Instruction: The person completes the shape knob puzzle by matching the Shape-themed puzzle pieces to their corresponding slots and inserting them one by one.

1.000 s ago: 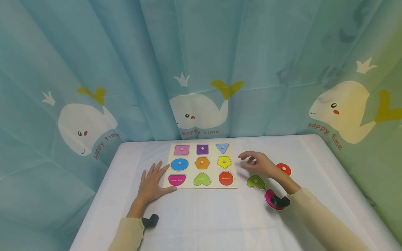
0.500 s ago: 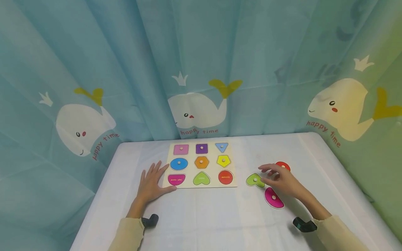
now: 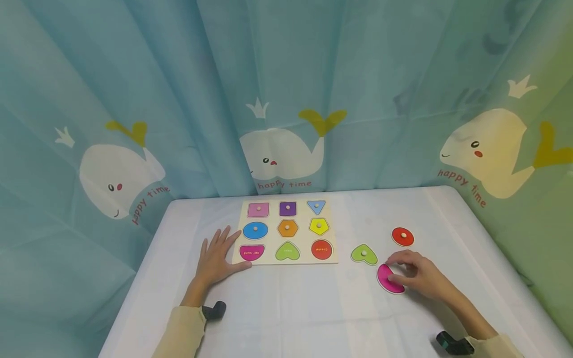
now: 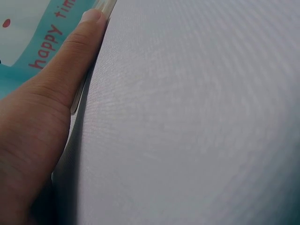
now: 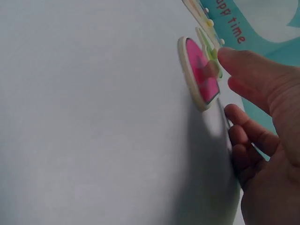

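My left hand (image 3: 216, 261) lies with fingers spread at the left edge of a pale puzzle board (image 3: 268, 260), its thumb along the near corner. In the left wrist view the thumb (image 4: 70, 56) rests against the board's edge. My right hand (image 3: 423, 276) is over a magenta half-round puzzle piece (image 3: 387, 284), thumb tip at its small knob (image 5: 213, 68) and forefinger bent above it, with a gap between the two. The piece lies on the table, seen edge-on in the right wrist view. The other right fingers (image 5: 248, 136) curl loosely beside it.
A green heart piece (image 3: 359, 255) lies between the board and the half-round, and a red oval-looking piece (image 3: 398, 239) sits beyond the right hand. Several knobbed shapes fill the board's two far rows. A blue whale-print curtain (image 3: 380, 99) hangs behind the white table (image 3: 313, 318).
My right hand has drawn back from beside the board, passing over the heart and red pieces, down to the magenta half-round. The left hand stays where it was.
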Motion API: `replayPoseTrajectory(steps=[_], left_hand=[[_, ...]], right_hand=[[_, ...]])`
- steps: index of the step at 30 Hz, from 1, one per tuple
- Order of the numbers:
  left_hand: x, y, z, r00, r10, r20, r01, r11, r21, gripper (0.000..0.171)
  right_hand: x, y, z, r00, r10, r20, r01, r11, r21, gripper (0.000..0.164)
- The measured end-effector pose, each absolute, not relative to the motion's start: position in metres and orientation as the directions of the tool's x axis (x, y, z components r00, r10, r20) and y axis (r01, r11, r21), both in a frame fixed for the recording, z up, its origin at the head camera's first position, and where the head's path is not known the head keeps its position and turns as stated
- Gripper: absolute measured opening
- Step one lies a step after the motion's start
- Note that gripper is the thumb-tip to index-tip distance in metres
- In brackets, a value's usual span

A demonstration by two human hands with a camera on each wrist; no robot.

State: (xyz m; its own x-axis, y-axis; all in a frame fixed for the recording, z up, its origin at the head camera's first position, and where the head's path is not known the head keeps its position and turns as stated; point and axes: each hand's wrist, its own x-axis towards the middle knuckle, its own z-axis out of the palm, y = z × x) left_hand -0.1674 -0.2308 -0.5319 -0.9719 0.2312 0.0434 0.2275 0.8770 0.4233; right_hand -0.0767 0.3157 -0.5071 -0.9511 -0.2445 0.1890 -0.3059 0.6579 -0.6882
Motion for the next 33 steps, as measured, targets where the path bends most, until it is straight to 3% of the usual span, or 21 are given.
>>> replayPoseTrajectory(steps=[33], left_hand=[[-0.1674,-0.2314,-0.5335,-0.973,0.225,0.049,0.225,0.876,0.426,0.102]], right_hand=[[-0.0708,0.3125,-0.5157,-0.979,-0.18,0.094,-0.198,0.745,-0.637,0.022]])
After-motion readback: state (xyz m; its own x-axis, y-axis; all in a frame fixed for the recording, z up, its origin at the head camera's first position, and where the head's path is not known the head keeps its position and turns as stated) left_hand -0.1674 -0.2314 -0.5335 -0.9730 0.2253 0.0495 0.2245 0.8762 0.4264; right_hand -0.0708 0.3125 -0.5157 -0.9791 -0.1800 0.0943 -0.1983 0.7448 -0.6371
